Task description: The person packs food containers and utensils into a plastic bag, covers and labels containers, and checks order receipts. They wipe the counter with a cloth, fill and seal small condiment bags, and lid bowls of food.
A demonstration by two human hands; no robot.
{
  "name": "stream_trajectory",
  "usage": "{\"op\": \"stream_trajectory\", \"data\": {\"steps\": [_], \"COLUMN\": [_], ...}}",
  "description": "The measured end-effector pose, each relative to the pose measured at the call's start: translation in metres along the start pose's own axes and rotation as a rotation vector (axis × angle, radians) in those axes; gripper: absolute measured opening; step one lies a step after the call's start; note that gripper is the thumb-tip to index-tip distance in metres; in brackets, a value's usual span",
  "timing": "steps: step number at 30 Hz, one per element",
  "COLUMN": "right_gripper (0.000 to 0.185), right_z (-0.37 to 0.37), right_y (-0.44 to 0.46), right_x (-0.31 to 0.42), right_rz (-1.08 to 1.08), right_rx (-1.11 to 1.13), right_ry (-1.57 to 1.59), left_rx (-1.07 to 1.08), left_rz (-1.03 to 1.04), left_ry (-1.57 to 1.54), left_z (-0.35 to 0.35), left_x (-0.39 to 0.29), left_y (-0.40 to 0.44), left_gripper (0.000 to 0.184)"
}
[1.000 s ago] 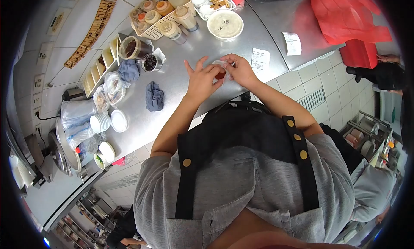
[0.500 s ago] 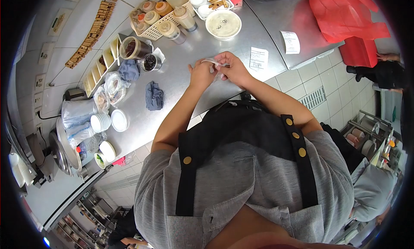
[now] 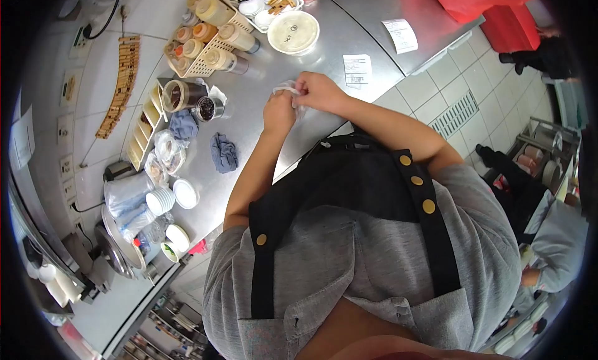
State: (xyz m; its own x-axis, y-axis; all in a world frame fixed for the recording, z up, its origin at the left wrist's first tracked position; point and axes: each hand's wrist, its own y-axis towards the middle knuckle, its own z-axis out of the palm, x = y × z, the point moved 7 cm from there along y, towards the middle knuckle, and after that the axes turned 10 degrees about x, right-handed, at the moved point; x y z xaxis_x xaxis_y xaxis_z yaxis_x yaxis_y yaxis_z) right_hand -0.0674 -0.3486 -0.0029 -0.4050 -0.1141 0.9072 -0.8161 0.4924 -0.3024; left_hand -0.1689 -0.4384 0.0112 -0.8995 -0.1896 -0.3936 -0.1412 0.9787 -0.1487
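Observation:
My left hand [image 3: 280, 113] and my right hand [image 3: 318, 93] meet above the steel counter [image 3: 255, 149]. Both are closed on a small clear plastic bag [image 3: 287, 88], with its thin film showing between and just below the fingers. What the bag contains is hidden by my hands. A crumpled blue-grey cloth [image 3: 223, 152] lies on the counter to the left of my left hand. Beyond my hands stands a round lidded tub [image 3: 293, 33], and a printed slip [image 3: 357, 71] lies to the right of it.
Squeeze bottles fill a basket [image 3: 205, 64] at the back left. An open jar [image 3: 181, 95] and a metal cup of dark sauce [image 3: 209, 108] stand near a divided tray [image 3: 144, 124]. Stacked bowls [image 3: 160, 200] are at left. Other people [image 3: 564, 245] are at right.
The view has turned and shifted. My fingers have closed in around the bag, and the reddish content seen between them a second ago is now hidden.

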Motion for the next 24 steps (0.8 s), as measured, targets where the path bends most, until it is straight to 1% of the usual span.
{"op": "stream_trajectory", "data": {"steps": [1, 2, 3, 4, 5, 6, 7, 8, 9, 10, 11, 12, 13, 14, 15, 16, 17, 18, 20, 21, 22, 23, 24], "right_gripper": [0.027, 0.027, 0.024, 0.021, 0.021, 0.022, 0.023, 0.023, 0.028, 0.034, 0.034, 0.047, 0.06, 0.06, 0.069, 0.077, 0.094, 0.094, 0.103, 0.105, 0.105, 0.1, 0.095], "right_z": [0.002, 0.0, -0.006, -0.006, -0.006, -0.001, 0.005, 0.002, 0.003, 0.003, -0.001, -0.013, -0.023, -0.017, -0.013, -0.007, 0.004, 0.012, 0.023, 0.026, 0.032, 0.039, 0.047], "right_y": [0.007, 0.011, 0.012, 0.013, 0.015, 0.018, 0.02, 0.021, 0.022, 0.022, 0.021, 0.019, 0.018, 0.016, 0.015, 0.01, 0.007, 0.007, 0.011, 0.013, 0.019, 0.027, 0.032], "right_x": [0.015, 0.02, 0.032, 0.036, 0.039, 0.037, 0.036, 0.036, 0.035, 0.034, 0.027, 0.017, 0.005, -0.012, -0.025, -0.027, -0.03, -0.029, -0.026, -0.023, -0.025, -0.031, -0.037], "right_rz": [-0.114, -0.111, -0.028, 0.052, 0.049, 0.081, 0.111, 0.106, 0.052, -0.002, -0.005, -0.016, -0.028, -0.031, -0.214, -0.393, -0.429, -0.439, -0.453, -0.472, -0.481, -0.435, -0.382], "right_rx": [0.031, 0.02, 0.092, 0.166, 0.162, 0.222, 0.283, 0.284, 0.319, 0.357, 0.364, 0.286, 0.209, 0.22, 0.109, -0.007, 0.078, 0.091, 0.076, 0.043, 0.059, 0.114, 0.172], "right_ry": [-0.188, -0.18, -0.007, 0.165, 0.168, 0.335, 0.502, 0.499, 0.618, 0.736, 0.732, 0.685, 0.638, 0.632, 0.176, -0.282, -0.307, -0.312, -0.108, -0.057, -0.062, 0.094, 0.248], "left_rx": [0.037, 0.071, 0.075, 0.146, 0.215, 0.214, 0.221, 0.225, 0.221, 0.241, 0.261, 0.253, 0.187, 0.122, 0.114, 0.185, 0.256, 0.244, 0.174, 0.162, 0.159, 0.157, 0.147], "left_rz": [-0.013, -0.027, -0.019, -0.074, -0.132, -0.131, -0.111, -0.091, -0.094, -0.036, 0.022, 0.017, 0.032, 0.045, 0.035, 0.026, 0.016, 0.003, 0.209, 0.196, 0.176, 0.153, 0.133], "left_ry": [0.048, 0.096, 0.101, 0.063, 0.023, 0.027, -0.057, -0.14, -0.139, -0.092, -0.044, -0.044, -0.081, -0.119, -0.12, -0.148, -0.176, -0.179, -0.112, -0.112, 0.005, 0.119, 0.113], "left_z": [0.001, 0.003, 0.0, 0.002, 0.003, 0.003, 0.004, 0.004, 0.005, 0.007, 0.01, 0.004, -0.008, -0.021, -0.029, -0.032, -0.033, -0.037, -0.049, -0.055, -0.059, -0.06, -0.057], "left_x": [-0.001, -0.002, -0.004, 0.0, 0.004, 0.007, 0.01, 0.013, 0.018, 0.019, 0.019, 0.018, 0.011, 0.005, 0.003, 0.0, -0.002, -0.004, -0.024, -0.029, -0.036, -0.039, -0.037], "left_y": [0.004, 0.007, 0.009, 0.01, 0.011, 0.012, 0.014, 0.015, 0.014, 0.012, 0.012, 0.009, 0.003, -0.004, -0.007, -0.009, -0.012, -0.017, -0.027, -0.03, -0.033, -0.035, -0.034], "left_gripper": [0.014, 0.016, 0.016, 0.019, 0.022, 0.022, 0.024, 0.026, 0.026, 0.026, 0.027, 0.027, 0.03, 0.033, 0.033, 0.036, 0.039, 0.039, 0.038, 0.038, 0.036, 0.034, 0.034]}}
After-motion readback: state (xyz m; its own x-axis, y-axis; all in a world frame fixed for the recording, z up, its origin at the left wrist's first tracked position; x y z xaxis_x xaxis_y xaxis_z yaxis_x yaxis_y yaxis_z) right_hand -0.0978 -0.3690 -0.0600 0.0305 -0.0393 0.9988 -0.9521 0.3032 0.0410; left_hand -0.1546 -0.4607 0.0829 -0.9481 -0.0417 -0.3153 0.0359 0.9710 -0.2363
